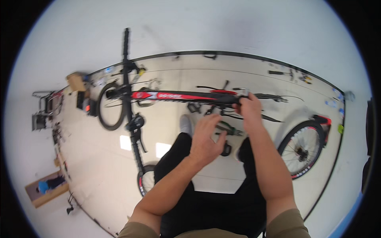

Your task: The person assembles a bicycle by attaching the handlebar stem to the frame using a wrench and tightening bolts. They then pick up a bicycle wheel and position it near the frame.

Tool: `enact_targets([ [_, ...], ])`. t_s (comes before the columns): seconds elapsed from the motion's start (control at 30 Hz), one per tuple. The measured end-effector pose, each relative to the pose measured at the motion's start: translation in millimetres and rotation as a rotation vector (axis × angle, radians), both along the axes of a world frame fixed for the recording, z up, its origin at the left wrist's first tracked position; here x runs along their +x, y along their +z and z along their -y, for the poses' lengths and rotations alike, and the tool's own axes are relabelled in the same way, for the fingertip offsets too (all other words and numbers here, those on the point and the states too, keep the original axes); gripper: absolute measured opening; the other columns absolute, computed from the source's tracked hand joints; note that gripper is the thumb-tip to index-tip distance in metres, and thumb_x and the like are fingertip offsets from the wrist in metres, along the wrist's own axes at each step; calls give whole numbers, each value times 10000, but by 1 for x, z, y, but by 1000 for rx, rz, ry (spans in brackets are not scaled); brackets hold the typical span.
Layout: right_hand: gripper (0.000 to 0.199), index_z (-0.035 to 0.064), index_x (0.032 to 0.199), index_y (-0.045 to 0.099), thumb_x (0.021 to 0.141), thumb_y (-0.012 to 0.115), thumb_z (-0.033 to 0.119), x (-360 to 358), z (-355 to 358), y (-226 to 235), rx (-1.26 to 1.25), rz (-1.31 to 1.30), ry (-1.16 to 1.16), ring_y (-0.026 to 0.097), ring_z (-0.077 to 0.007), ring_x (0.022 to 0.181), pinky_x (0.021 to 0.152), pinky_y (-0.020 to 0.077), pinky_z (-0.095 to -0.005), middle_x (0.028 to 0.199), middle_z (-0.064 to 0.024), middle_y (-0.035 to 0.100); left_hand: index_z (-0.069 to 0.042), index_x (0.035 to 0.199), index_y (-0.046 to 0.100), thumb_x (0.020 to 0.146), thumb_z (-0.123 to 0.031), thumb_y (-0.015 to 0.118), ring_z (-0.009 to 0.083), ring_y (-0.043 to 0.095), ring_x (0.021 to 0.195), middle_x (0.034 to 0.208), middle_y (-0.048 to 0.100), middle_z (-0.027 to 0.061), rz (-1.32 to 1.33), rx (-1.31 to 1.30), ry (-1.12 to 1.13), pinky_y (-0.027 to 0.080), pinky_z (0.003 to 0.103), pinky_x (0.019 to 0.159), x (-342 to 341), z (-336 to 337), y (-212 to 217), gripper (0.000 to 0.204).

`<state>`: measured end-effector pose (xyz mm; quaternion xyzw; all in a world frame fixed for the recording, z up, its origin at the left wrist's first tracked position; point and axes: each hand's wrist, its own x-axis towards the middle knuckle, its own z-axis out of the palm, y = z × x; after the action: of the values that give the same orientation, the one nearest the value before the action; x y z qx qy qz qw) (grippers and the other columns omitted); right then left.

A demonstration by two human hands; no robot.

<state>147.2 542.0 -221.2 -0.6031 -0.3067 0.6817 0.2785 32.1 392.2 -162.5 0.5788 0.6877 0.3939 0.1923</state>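
A red and black bicycle frame [186,96] stretches across in front of me, its black handlebar [126,79] at the left end. My right hand [251,109] is closed on the frame's right end, near a silvery part [240,91]; its fingers partly hide what they grip there. Nearer to me, my left hand [206,137] is held below the frame with fingers stretched and thumb apart. Nothing shows in it. A dark green and black tool-like object [228,127], blurred, appears just beyond its thumb.
A loose wheel [303,148] with a red and black part stands at the right. The front wheel [112,106] is at the left. A hammer [279,73] and yellow-handled pliers [305,79] lie by the far wall. A cardboard box [76,81] sits far left.
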Motion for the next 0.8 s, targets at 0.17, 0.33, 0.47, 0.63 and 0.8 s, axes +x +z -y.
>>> enact_targets([
  [0.17, 176, -12, 986, 660, 864, 565, 73, 8, -9, 9, 31, 8, 101, 591, -134, 646, 576, 463, -278, 818, -40, 629, -10, 1325, 539, 765, -68, 779, 409, 473, 1307, 1357, 551, 192, -182, 99, 23, 360, 478, 1101, 0, -64, -26, 612],
  [0.33, 288, -31, 1125, 665, 899, 610, 138, 25, -26, 27, 23, 71, 164, 625, -132, 837, 729, 476, -268, 910, -41, 661, 13, 1316, 539, 792, -177, 798, 364, 501, 1292, 1310, 593, 180, -151, -62, -70, 369, 461, 1082, -1, -85, -40, 614],
  [0.47, 282, -36, 1182, 633, 922, 609, 71, 21, -35, 26, -127, -152, -35, 632, -159, 889, 821, 510, -299, 1022, -81, 667, -16, 1255, 575, 815, -213, 780, 333, 599, 1145, 1121, 676, 155, -76, -257, -192, 402, 466, 1049, 5, -101, -42, 523],
  [0.63, 276, -39, 1208, 605, 934, 613, -8, 9, -30, 5, -96, -200, -73, 640, -176, 910, 822, 536, -310, 1086, -111, 654, -33, 1270, 569, 832, -234, 766, 312, 609, 1145, 1127, 683, 127, -145, -194, -193, 391, 517, 1054, 8, -98, -50, 520],
  [0.8, 240, -36, 1171, 612, 933, 630, -9, 2, -31, 6, -40, -160, -164, 645, -168, 880, 785, 549, -287, 1058, -100, 646, -53, 1276, 579, 853, -322, 748, 321, 566, 1199, 1190, 665, 119, -273, -143, -149, 309, 592, 1093, -1, -96, -50, 529],
])
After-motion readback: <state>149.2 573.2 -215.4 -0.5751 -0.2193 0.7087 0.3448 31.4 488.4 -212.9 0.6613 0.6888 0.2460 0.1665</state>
